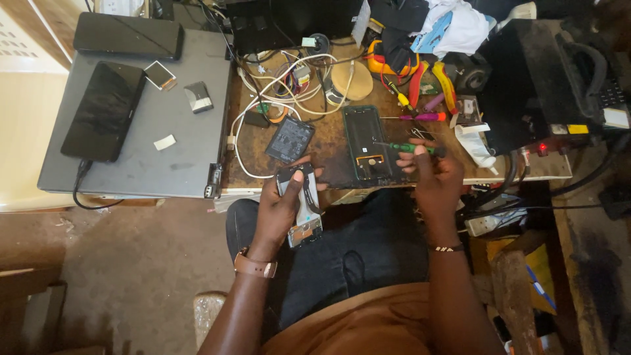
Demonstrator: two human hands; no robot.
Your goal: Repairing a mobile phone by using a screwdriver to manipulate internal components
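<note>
Gripping the opened phone body (301,207) in my left hand (279,210) over my lap, right hand (430,177) closed on the green screwdriver (411,148); a slipped tip could gouge its board.

Grey laptop (164,125) w/ black phones on top; right of it a brown bench (328,141), white cables (289,85), dark back cover (365,146) w/ an orange bit. Screwdrivers further right: green handle (415,148), pink one (424,117), plus yellow-red pliers (447,89).
</note>
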